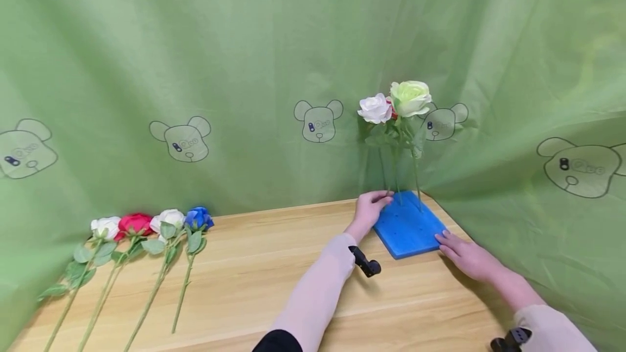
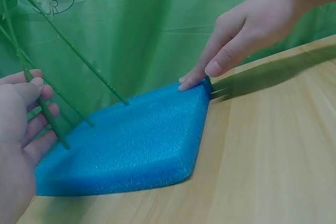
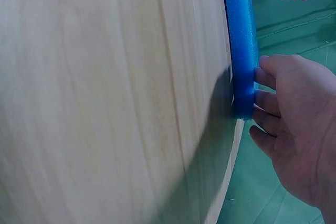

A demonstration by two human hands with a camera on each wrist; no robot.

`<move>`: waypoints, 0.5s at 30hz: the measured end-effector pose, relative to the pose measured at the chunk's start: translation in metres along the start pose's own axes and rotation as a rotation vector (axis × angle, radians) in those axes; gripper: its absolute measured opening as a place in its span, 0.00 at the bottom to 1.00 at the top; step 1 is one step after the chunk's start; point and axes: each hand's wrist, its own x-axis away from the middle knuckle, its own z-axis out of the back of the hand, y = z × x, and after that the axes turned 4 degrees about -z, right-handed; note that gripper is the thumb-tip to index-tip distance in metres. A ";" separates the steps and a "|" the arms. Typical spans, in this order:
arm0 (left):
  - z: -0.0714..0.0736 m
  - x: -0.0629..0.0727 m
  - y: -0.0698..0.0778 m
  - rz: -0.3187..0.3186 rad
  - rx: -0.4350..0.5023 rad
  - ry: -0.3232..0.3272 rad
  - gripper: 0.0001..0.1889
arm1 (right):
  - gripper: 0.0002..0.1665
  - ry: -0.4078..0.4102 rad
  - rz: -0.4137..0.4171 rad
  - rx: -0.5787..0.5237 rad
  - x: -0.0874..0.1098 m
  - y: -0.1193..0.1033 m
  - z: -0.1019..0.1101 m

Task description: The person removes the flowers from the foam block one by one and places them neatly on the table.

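Observation:
A blue foam block [image 1: 409, 228] with small holes lies on the table. Three artificial roses stand upright in it: a white rose [image 1: 375, 108], a pale green rose [image 1: 411, 98] and a mostly hidden red one [image 1: 393, 110]. My left hand [image 1: 370, 212] pinches a green stem [image 2: 46, 113] low down, between thumb and fingers, where it enters the foam. That stem appears to belong to the white rose. On the block's near right corner, fairly straight fingers of my right hand [image 1: 469, 257] press down; the right wrist view shows them touching the foam [image 3: 241, 40].
Several loose roses lie in a row at the table's left: a white one [image 1: 105, 227], a red one [image 1: 135, 224], another white one [image 1: 168, 220] and a blue one [image 1: 198, 218]. A green curtain [image 1: 254, 69] hangs behind and right of the wooden table [image 1: 254, 276].

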 end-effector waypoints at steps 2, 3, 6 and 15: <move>0.003 0.003 0.001 0.002 -0.007 -0.011 0.12 | 0.26 0.002 0.002 0.003 -0.001 0.000 0.000; 0.005 0.004 0.001 0.004 -0.017 -0.019 0.11 | 0.26 0.003 0.001 0.002 -0.001 0.000 0.000; 0.009 0.009 0.002 0.022 -0.016 -0.034 0.11 | 0.26 -0.002 -0.001 0.004 -0.001 0.001 -0.001; 0.018 0.030 0.010 0.065 0.101 -0.069 0.13 | 0.26 -0.002 0.002 0.003 -0.003 0.003 -0.002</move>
